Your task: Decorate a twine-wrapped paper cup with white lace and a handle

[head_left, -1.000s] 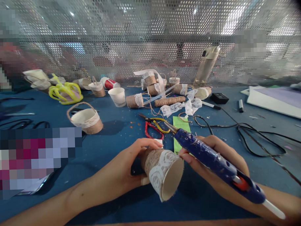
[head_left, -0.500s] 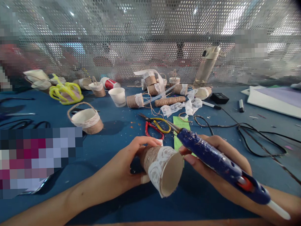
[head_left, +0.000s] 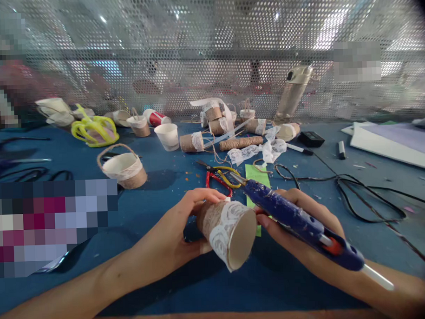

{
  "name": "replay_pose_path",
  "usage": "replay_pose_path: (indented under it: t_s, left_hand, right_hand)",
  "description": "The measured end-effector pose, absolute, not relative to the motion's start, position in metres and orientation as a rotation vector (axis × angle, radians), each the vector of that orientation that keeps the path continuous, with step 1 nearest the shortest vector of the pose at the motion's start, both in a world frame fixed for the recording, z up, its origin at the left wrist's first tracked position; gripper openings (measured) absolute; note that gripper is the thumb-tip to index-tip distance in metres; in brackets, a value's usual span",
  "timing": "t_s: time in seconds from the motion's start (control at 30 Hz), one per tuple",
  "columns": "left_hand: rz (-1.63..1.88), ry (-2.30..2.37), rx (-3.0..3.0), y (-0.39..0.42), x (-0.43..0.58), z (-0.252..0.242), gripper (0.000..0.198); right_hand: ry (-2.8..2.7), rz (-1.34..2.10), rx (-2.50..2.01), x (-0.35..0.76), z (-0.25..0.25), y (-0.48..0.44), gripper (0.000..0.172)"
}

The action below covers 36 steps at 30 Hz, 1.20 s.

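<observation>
My left hand (head_left: 175,237) grips a paper cup (head_left: 227,231) wrapped in burlap twine with a white lace band near its rim; the cup lies on its side with its open mouth toward me. My right hand (head_left: 298,221) is closed round a blue glue gun (head_left: 298,221), its metal nozzle pointing away up-left past the cup, a white glue stick poking out the back. The thumb of my right hand rests against the cup's rim. Both are held just above the blue table (head_left: 164,180).
Red and yellow scissors (head_left: 218,175) and a green paper strip (head_left: 255,174) lie just beyond the cup. A finished cup basket with a twine handle (head_left: 124,167) stands left. Several wrapped cups, a twine spool (head_left: 240,142), lace, a black cable (head_left: 356,191) and a bottle (head_left: 294,94) sit farther back, before a perforated metal screen.
The cup and glue gun have shifted slightly up and away from me, and the gun has tilted a little flatter. Both hands keep their grips.
</observation>
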State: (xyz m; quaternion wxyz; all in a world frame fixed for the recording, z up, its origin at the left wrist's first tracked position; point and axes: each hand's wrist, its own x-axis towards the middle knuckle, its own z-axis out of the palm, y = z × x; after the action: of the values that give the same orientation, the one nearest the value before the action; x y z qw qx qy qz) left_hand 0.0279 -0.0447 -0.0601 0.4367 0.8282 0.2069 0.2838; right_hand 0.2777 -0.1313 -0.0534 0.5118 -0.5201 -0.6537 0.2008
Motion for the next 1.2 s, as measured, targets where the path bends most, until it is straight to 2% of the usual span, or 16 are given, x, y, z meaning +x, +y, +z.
replay_pose_path:
  t_s: [0.73,1.0,1.2]
  left_hand:
    - [0.818,0.523,2.178,-0.042,0.03,-0.065,0.061]
    - [0.83,0.543,2.166,-0.044,0.028,-0.065,0.058]
    - [0.659,0.59,2.152,-0.046,0.026,-0.062,0.063]
  right_hand:
    - [-1.649,0.303,-1.315,0.284,-0.066,-0.132,0.026]
    - [-1.666,0.338,-1.249,0.284,-0.063,-0.128,0.029]
    - [-1.644,0.372,-1.166,0.281,-0.06,-0.129,0.025]
